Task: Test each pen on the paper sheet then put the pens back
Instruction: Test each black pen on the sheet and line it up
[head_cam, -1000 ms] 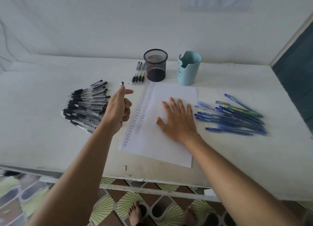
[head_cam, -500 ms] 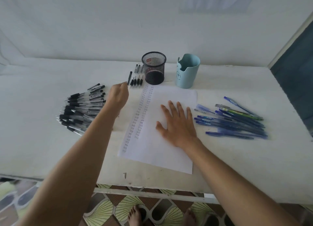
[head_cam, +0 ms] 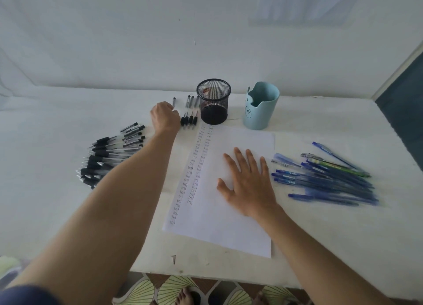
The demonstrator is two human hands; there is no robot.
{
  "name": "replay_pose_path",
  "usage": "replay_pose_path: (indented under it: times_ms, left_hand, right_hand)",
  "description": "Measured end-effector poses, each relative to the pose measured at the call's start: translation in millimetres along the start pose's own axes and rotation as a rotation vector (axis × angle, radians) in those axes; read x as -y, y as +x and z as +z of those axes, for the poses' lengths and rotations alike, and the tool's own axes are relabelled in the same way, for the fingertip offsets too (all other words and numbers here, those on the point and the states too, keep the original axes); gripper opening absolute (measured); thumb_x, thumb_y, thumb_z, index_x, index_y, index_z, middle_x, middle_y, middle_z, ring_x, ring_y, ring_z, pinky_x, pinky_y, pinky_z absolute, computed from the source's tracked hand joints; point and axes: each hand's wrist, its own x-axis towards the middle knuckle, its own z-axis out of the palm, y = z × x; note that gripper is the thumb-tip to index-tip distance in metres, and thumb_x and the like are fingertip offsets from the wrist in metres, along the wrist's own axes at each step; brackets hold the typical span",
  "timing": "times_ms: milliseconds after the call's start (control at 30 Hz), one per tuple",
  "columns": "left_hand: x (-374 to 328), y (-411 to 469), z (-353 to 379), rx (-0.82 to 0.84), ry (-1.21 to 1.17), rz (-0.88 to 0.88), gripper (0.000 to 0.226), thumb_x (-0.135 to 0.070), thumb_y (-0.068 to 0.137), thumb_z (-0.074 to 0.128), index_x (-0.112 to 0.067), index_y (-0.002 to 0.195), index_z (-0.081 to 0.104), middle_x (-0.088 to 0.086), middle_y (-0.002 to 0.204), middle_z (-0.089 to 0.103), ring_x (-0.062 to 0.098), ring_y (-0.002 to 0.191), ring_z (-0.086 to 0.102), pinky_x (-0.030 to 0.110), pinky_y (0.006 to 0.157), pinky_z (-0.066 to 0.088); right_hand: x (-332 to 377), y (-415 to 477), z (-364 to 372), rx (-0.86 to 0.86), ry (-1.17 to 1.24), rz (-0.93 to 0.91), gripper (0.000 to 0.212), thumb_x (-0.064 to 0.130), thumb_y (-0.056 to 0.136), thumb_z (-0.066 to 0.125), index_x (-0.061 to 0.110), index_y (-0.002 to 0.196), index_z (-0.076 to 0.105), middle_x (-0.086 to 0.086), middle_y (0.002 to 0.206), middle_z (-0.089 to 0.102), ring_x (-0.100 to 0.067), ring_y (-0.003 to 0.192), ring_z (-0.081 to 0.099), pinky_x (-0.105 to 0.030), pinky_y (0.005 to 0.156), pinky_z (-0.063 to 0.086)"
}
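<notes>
My left hand [head_cam: 165, 118] reaches to the far side of the table, its fingers curled around a black pen [head_cam: 174, 100] whose end pokes out past the knuckles. The hand is just left of a short row of black pens [head_cam: 190, 118] lying beside the black mesh cup [head_cam: 214, 103]. My right hand [head_cam: 249, 185] lies flat with spread fingers on the white paper sheet [head_cam: 217, 231], which carries two columns of small written marks along its left side.
A heap of black pens [head_cam: 107, 158] lies at the left and a heap of blue pens [head_cam: 325, 179] at the right. A light blue cup [head_cam: 261, 108] stands right of the mesh cup. The table's front edge [head_cam: 206, 274] is near me.
My left hand has carried the black pen away from the paper's left edge to the far row beside the mesh cup. My right hand has stayed flat on the sheet.
</notes>
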Motion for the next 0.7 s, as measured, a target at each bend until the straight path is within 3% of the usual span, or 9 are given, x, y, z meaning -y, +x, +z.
replay_pose_path:
  times_ms: [333, 433, 567, 700]
  left_hand:
    - [0.4, -6.3, -5.4, 0.038, 0.036, 0.139, 0.039, -0.004, 0.094, 0.043, -0.007, 0.125, 0.066, 0.013, 0.121, 0.069, 0.029, 0.115, 0.059, 0.027, 0.09, 0.044]
    - [11.1, -8.3, -18.6, 0.004, 0.172, 0.166, 0.04, -0.008, 0.092, 0.045, -0.015, 0.125, 0.067, 0.01, 0.124, 0.067, 0.03, 0.118, 0.055, 0.036, 0.095, 0.041]
    - [34.3, -13.6, -44.0, 0.096, 0.582, 0.073, 0.041, -0.024, 0.091, 0.047, -0.024, 0.13, 0.06, 0.009, 0.139, 0.048, 0.032, 0.13, 0.034, 0.048, 0.103, 0.026]
    - [55.8, -21.7, -60.0, 0.193, 0.671, -0.089, 0.046, -0.026, 0.091, 0.035, -0.011, 0.132, 0.045, 0.015, 0.142, 0.044, 0.039, 0.136, 0.031, 0.058, 0.107, 0.021]
  right_hand:
    - [1.3, -0.6, -2.3, 0.005, -0.005, 0.005, 0.087, 0.067, 0.08, -0.005, 0.031, 0.159, 0.002, 0.001, 0.168, -0.007, -0.026, 0.154, -0.009, -0.052, 0.122, -0.009]
    - [1.9, -0.4, -1.8, 0.011, 0.0, 0.015, 0.087, 0.067, 0.079, -0.004, 0.032, 0.159, 0.001, 0.001, 0.168, -0.007, -0.025, 0.154, -0.01, -0.052, 0.122, -0.01]
    - [2.3, -1.3, -2.4, 0.016, 0.018, 0.017, 0.088, 0.067, 0.079, -0.004, 0.032, 0.159, 0.002, 0.001, 0.168, -0.008, -0.024, 0.154, -0.012, -0.052, 0.122, -0.011]
    - [2.8, -1.0, -4.0, 0.019, 0.029, 0.019, 0.091, 0.067, 0.077, -0.004, 0.031, 0.16, 0.003, 0.001, 0.168, -0.007, -0.025, 0.154, -0.012, -0.051, 0.121, -0.012]
